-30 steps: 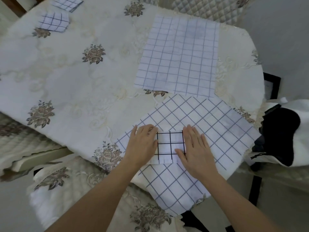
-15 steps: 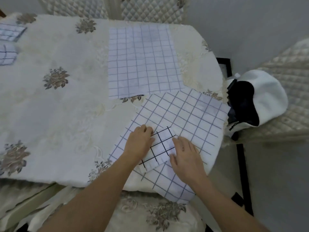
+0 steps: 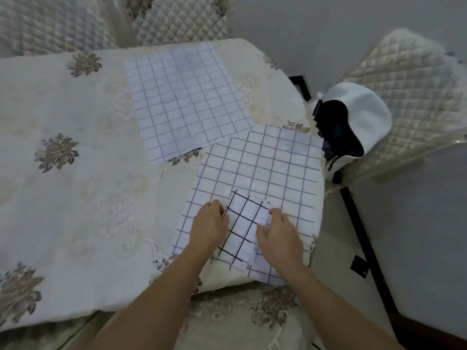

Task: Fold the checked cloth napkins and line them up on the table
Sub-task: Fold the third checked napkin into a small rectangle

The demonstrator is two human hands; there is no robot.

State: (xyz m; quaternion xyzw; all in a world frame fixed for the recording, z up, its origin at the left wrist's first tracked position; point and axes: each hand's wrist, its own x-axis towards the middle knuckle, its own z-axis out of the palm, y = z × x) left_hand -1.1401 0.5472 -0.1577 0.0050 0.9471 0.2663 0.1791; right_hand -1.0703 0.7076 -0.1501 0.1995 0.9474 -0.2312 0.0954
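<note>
Folded napkin (image 3: pixel 241 229): left hand (image 3: pixel 208 224), right hand (image 3: pixel 279 237) grip its edges; lies on flat napkin (image 3: pixel 265 165); second flat napkin (image 3: pixel 184 97) beyond, on table (image 3: pixel 75 178).

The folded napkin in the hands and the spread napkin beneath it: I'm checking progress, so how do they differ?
The folded napkin is a small packet; the spread napkin lies open, far larger. The folded napkin's lines are bold black; the spread napkin's are thin and bluish. The folded napkin lies on top, pinched by the right hand; the spread napkin lies on the tablecloth. Both are white checked cloth.
</note>
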